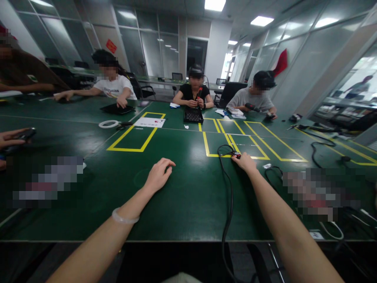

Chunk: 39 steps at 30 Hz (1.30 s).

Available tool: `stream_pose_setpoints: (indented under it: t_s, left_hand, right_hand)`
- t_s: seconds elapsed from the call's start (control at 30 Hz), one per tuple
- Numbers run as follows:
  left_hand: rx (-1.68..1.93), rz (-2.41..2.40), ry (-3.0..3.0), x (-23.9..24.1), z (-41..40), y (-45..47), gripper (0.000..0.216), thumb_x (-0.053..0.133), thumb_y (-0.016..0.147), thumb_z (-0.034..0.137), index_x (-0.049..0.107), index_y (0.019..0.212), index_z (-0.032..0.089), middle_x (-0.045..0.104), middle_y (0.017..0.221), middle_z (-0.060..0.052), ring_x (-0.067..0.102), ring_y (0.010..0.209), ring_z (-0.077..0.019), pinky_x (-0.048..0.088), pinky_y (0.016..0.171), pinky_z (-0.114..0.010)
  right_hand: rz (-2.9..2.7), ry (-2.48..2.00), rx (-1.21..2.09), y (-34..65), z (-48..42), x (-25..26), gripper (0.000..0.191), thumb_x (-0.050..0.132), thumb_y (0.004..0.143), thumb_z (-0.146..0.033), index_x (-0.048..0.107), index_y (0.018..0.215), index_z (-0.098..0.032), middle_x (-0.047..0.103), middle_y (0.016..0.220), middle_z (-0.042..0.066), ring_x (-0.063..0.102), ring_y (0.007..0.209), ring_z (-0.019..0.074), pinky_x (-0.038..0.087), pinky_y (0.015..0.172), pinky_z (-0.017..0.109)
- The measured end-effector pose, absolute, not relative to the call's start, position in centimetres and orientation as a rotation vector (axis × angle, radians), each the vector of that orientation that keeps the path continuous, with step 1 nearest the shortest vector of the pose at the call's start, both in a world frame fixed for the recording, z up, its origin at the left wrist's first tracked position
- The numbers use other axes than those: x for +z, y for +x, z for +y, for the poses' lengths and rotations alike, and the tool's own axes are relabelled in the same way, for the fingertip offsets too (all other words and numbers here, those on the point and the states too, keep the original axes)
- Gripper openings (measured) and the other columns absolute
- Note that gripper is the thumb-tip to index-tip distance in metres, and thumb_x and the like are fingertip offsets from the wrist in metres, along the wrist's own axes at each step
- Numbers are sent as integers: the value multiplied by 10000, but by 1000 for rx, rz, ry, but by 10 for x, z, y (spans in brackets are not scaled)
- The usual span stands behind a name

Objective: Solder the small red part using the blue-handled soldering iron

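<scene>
My left hand (159,175) is over the green table (188,204), its fingers loosely bent and apart with nothing in them. A pale bracelet (125,217) circles that wrist. Farther to the right, my right hand (246,162) has its fingers closed on a small black-and-red object (236,156), mostly covered by the hand, so its kind cannot be made out. This object is beside the yellow tape lines. A black cable (230,196) loops near it and runs down over the front edge of the table.
Several people sit around the table. Yellow tape rectangles (143,149) mark its surface. A white paper (149,122), a white tape roll (108,124) and a black tray (193,116) lie toward the far side. More dark cables (316,147) lie at right.
</scene>
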State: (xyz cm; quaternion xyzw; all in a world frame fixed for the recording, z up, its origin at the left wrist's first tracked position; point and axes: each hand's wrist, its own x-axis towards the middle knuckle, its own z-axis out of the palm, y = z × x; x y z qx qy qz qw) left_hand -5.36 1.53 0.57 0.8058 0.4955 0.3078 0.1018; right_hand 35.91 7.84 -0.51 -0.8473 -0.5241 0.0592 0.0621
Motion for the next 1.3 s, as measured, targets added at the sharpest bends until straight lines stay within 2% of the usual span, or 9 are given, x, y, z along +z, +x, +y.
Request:
stream_pose_setpoints:
  t_s: [0.33, 0.53, 0.9, 1.1, 1.3]
  left_hand:
    - [882, 1460, 2361, 5, 16, -53, 223, 420, 910, 217, 632, 978, 216, 602, 1059, -49, 597, 986, -219, 473, 852, -364]
    - [865, 1442, 2361, 4, 16, -53, 222, 422, 911, 223, 634, 976, 217, 601, 1050, -48, 601, 970, -217, 484, 832, -358]
    - [825, 1414, 2339, 4, 16, -51, 224, 416, 917, 252, 626, 981, 207, 589, 1062, -54, 583, 990, -213, 467, 868, -359]
    - [788, 1418, 2322, 5, 15, -50, 235, 411, 923, 280, 626, 990, 212, 587, 1074, -51, 584, 982, -211, 469, 849, -339]
    - [756, 1404, 2302, 6, 15, -49, 233, 414, 919, 280, 628, 980, 213, 589, 1077, -51, 586, 977, -214, 471, 835, -341]
  right_hand:
    - [-1309, -2659, 92, 404, 96, -8, 759, 528, 801, -637, 453, 1305, -74, 531, 1225, 261, 561, 1151, 382, 446, 915, 476]
    - [-1316, -2670, 83, 409, 98, -9, 736, 502, 824, -636, 438, 1304, -83, 508, 1239, 262, 554, 1159, 377, 439, 915, 475]
    - [-1747, -2496, -52, 391, 94, -11, 603, 450, 859, -634, 489, 1188, -130, 533, 1183, 188, 618, 1041, 342, 469, 845, 426]
    - [-2027, -2339, 50, 378, 93, -1, 605, 478, 847, -651, 501, 1195, -157, 550, 1193, 170, 610, 1053, 305, 462, 838, 362]
    - [-1982, -2399, 53, 366, 90, 0, 649, 417, 845, -705, 515, 1219, -183, 609, 1149, 166, 630, 1031, 327, 469, 813, 388]
